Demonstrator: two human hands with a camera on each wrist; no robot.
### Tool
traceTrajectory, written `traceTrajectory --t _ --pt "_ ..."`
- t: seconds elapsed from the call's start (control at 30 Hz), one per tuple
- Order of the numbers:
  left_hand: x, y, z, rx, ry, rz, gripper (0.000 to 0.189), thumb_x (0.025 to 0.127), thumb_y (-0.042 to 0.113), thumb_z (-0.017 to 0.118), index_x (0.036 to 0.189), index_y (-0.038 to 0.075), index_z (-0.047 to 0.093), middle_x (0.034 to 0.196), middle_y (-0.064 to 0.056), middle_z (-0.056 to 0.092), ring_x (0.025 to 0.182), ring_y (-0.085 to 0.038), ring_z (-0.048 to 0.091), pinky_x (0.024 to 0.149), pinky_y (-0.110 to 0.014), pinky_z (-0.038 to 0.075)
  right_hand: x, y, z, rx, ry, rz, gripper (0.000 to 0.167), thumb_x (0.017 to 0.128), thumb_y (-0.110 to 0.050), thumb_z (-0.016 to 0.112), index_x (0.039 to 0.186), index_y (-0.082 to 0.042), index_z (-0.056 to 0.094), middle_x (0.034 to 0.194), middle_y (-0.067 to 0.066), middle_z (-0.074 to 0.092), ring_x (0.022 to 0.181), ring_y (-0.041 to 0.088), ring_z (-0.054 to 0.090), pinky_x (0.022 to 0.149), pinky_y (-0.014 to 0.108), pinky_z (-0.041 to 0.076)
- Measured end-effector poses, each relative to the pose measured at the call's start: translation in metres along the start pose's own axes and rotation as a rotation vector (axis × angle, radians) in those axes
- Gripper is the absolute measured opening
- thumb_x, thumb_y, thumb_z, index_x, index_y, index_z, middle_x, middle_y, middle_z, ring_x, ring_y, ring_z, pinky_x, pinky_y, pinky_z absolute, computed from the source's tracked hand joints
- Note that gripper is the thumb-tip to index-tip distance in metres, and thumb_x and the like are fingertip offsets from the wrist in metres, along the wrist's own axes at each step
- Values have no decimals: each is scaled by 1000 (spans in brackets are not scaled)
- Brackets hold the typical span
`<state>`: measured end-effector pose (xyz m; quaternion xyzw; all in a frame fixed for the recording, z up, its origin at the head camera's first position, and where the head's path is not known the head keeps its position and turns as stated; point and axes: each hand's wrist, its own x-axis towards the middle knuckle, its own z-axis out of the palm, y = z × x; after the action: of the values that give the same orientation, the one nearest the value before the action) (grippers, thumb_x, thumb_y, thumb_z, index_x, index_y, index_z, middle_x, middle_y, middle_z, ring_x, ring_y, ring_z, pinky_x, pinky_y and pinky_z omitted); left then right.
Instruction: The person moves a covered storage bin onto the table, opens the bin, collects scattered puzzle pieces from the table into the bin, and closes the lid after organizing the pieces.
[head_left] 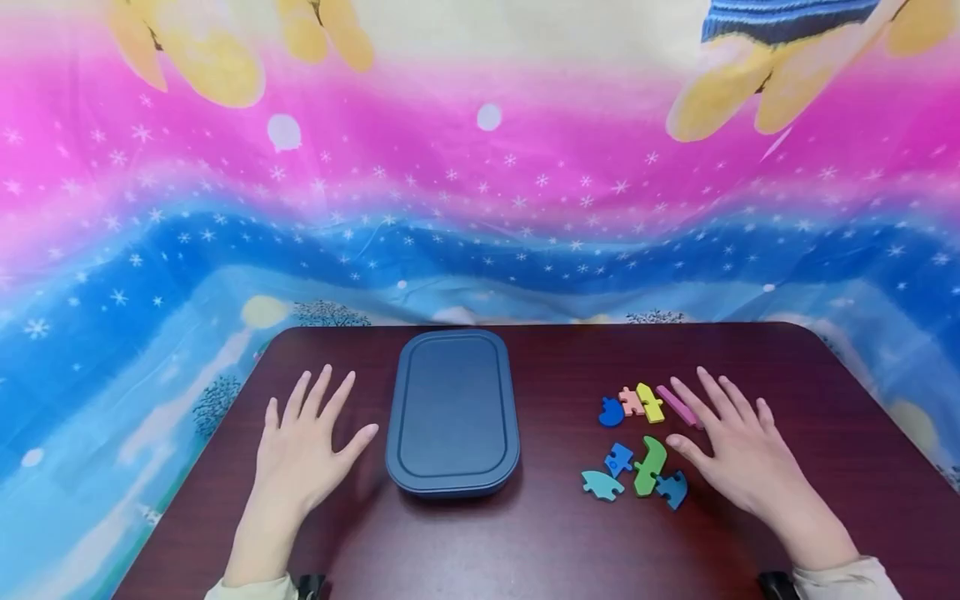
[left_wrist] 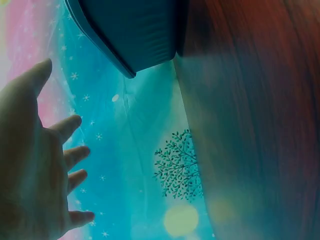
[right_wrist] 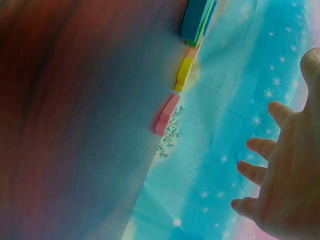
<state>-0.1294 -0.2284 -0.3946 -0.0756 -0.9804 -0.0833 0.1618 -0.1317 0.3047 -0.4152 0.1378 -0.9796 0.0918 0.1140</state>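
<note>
My left hand [head_left: 302, 454] is spread palm down over the table's left side and holds nothing. Just to its right stands a lidded blue-grey box [head_left: 453, 408], whose side wall [left_wrist: 145, 30] shows in the left wrist view. On the right, my right hand [head_left: 742, 454] is spread too, fingers straight and holding nothing. Nearest to it lie a pink strip piece [head_left: 678, 407] and a dark blue puzzle piece [head_left: 672, 490]. Beside them are a yellow piece [head_left: 650, 403], a salmon piece [head_left: 631, 402], a round blue piece [head_left: 611, 412], a green piece [head_left: 649, 467], a small blue piece [head_left: 618, 459] and a teal piece [head_left: 602, 485].
The dark red wooden table [head_left: 480, 550] has rounded far corners. Behind it and along its sides hangs a pink and blue cloth [head_left: 480, 208] with snowflakes. The box stands close to the far edge, left of the puzzle pieces.
</note>
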Motion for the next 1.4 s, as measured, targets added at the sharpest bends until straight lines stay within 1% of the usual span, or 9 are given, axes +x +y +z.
traceTrajectory --t 0.2,0.4,0.53,0.67,0.87,1.07,1.17,1.3,1.4 --pt "1 2 -2 -55 -40 15 78 94 65 49 158 27 28 160 -12 27 148 -36 16 111 -68 13 1 -11 0 24 17 -39 79 97 -46 60 160 -29 17 161 19 16 145 45 11 110 71 0" --pt "2 3 -1 -82 -39 12 75 95 63 51 157 27 30 160 -11 28 147 -36 18 110 -68 16 2 -22 -5 89 6 -42 80 96 -39 64 160 -27 18 162 18 16 146 44 11 112 69 0" --pt "4 8 -2 -109 -29 20 73 95 61 52 157 26 32 160 -11 29 147 -36 20 110 -67 18 2 -26 -8 143 -12 -35 76 99 -39 60 160 -27 17 162 18 15 146 44 11 113 67 0" --pt "6 15 -2 -143 -38 20 72 96 60 51 157 29 29 160 -9 28 147 -34 21 111 -66 20 2 -30 -8 180 -17 -49 72 100 -39 58 160 -27 18 162 17 18 146 44 15 112 68 5" --pt "6 21 1 -190 -40 -3 72 97 61 49 158 32 26 161 -6 27 147 -32 23 111 -64 23 5 -43 -6 283 -5 -59 68 100 -33 60 159 -29 25 161 13 23 141 46 25 101 74 24" --pt "3 24 2 -246 -29 -30 68 99 59 47 158 34 24 160 -4 29 144 -34 30 105 -65 31 10 -60 -5 404 -40 -49 62 102 -34 56 157 -33 27 163 5 22 145 45 20 95 82 21" --pt "0 24 1 -279 -52 -35 65 100 56 47 158 36 25 160 -3 31 143 -33 32 103 -66 34 15 -69 -4 440 -39 -74 59 103 -32 54 157 -32 29 162 5 24 145 44 20 96 79 27" --pt "-2 26 1 -300 -81 -34 63 100 55 48 157 38 26 159 -1 32 142 -33 34 99 -68 37 21 -79 -3 478 -28 -95 57 104 -28 53 157 -33 30 161 5 28 142 38 31 97 70 37" --pt "-4 28 0 -300 -97 -43 62 100 58 47 156 42 26 159 1 33 141 -33 36 93 -69 40 25 -88 -1 536 -30 -88 54 105 -29 50 156 -34 31 159 2 31 142 37 33 100 67 37"
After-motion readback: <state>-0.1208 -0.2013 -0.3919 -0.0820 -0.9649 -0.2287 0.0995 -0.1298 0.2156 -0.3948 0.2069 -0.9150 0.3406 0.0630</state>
